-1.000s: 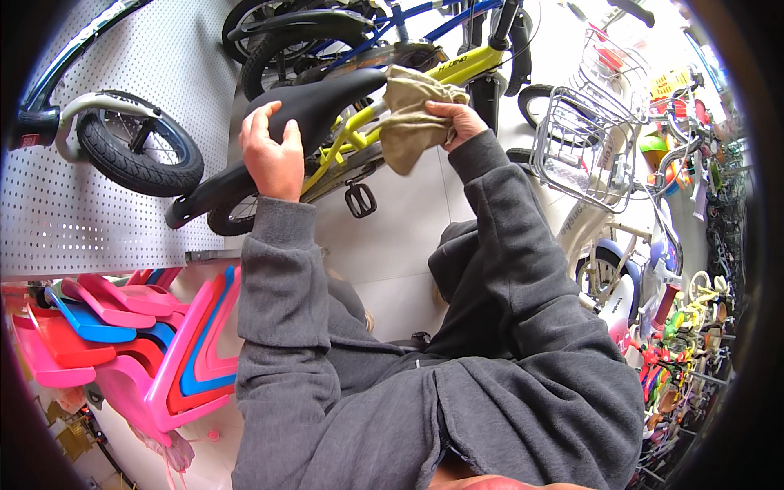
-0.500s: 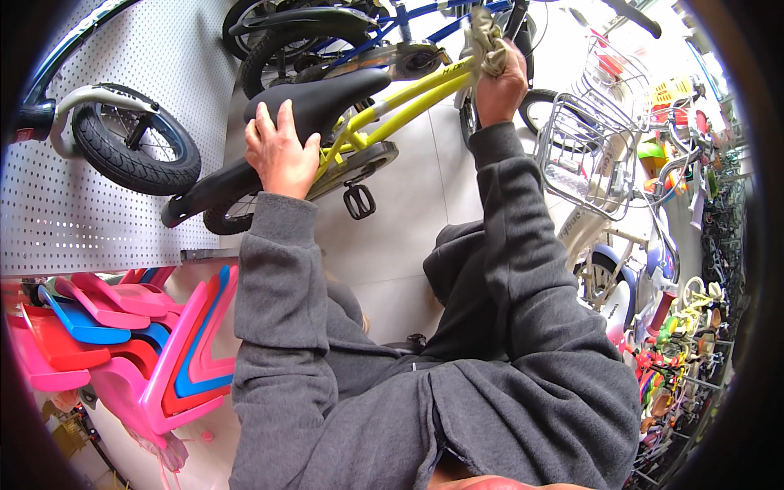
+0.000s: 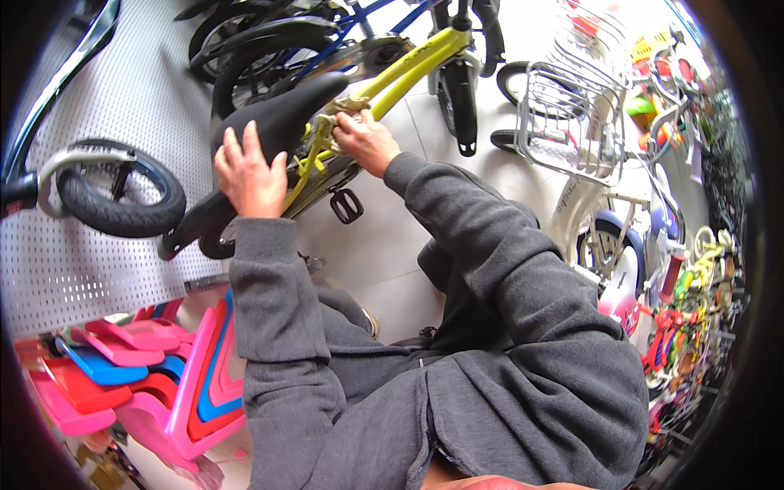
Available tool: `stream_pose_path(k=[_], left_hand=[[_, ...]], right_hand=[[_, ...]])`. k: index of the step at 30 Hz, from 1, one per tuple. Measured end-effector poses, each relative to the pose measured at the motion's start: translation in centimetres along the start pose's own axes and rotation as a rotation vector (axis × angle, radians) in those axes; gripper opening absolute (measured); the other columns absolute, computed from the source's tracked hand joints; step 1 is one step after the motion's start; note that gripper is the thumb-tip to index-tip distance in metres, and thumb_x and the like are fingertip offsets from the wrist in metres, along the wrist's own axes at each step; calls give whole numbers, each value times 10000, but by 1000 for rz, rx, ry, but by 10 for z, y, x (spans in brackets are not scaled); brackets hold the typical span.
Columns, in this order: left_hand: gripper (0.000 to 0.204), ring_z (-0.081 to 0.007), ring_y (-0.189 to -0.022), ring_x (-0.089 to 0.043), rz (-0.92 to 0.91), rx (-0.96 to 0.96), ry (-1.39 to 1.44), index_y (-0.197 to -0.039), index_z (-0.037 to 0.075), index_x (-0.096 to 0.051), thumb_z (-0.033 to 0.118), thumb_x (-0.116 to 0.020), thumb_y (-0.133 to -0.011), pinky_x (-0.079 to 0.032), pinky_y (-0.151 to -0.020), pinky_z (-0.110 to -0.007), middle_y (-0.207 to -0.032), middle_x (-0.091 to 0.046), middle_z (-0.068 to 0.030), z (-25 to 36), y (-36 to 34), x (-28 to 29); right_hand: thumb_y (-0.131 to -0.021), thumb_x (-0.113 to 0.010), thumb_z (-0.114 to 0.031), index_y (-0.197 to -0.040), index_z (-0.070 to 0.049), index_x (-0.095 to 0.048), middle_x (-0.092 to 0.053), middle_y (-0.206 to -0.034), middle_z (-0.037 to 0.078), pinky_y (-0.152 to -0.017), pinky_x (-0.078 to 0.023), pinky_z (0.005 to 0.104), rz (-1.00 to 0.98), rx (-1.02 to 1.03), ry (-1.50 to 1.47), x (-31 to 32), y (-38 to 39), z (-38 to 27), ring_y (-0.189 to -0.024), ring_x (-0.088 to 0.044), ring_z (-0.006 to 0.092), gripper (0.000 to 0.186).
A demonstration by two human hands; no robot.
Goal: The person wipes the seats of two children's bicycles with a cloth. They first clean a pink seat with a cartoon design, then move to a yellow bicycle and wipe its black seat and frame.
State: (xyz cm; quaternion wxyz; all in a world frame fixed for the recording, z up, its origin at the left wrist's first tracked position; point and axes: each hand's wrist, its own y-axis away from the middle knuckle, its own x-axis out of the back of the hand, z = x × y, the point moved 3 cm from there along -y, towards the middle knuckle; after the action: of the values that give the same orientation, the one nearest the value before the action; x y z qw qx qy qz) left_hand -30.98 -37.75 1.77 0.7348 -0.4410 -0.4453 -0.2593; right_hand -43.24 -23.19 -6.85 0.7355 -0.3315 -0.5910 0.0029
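A bicycle with a yellow frame [image 3: 433, 59] stands before me, its front end toward the upper right. My left hand [image 3: 251, 173] rests with spread fingers at the near edge of its black saddle [image 3: 286, 112]. Bunched in my right hand [image 3: 367, 143] is a beige cloth [image 3: 347, 107], pressed against the yellow frame just in front of the saddle. Below that hand hangs a black pedal [image 3: 346, 206]. The black rear mudguard [image 3: 192, 227] reaches out to the left past my left hand, and the front mudguard [image 3: 464, 122] points down on the right.
A perforated white panel [image 3: 122, 269] and a small wheel [image 3: 122, 192] stand at left. Below them are stacked pink, red and blue plastic pieces [image 3: 135, 363]. More bicycles, one with a blue frame [image 3: 359, 18], stand behind. A wire basket [image 3: 563, 122] is on the right.
My right hand has brought the cloth down the yellow frame from its front end to near the saddle. My left hand stays by the saddle. The view has shifted, showing more of the front mudguard.
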Motion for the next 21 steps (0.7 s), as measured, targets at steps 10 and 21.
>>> stream_pose_path(k=[10, 21], left_hand=[[592, -334, -1196, -366, 34, -33, 94, -1243, 118, -469, 172, -707, -704, -343, -978, -438, -1313, -404, -132, -9, -1, 0], [584, -339, -1141, -465, 43, 230, 581, -1248, -18, -413, 247, -666, -793, -348, -974, -377, -1222, -475, -243, -45, -16, -15]], right_hand=[[-738, -564, -91, -831, -96, -591, -527, -923, 50, -661, -496, 321, 9, -296, 75, 33, -6, 76, -829, -550, 270, 96], [-749, -573, -45, -930, -144, -674, -612, -934, 47, -754, -511, 336, -31, -286, -237, 30, -9, 77, -819, -614, 259, 230]])
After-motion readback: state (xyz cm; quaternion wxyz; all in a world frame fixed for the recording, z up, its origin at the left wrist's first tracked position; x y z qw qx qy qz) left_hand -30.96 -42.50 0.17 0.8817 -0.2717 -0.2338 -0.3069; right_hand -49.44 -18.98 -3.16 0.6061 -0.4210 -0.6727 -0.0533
